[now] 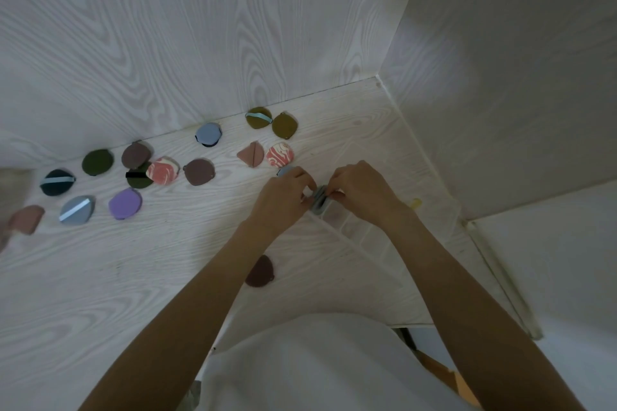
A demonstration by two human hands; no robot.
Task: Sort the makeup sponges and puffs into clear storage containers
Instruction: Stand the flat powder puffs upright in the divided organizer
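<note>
Head view, both arms outstretched, left hand and right hand fingers pinching grey puffs upright over clear container

The left hand covers most of a light blue puff. A brown puff is half hidden under the left forearm. The pink puff at the left edge is blurred. The clear container shows only faint outlines.

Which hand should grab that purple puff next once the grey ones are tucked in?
Probably the left hand. The purple puff lies far out on its side of the table, while the right hand sits over the clear container, pinching the grey puffs, and would have to cross over.
</note>
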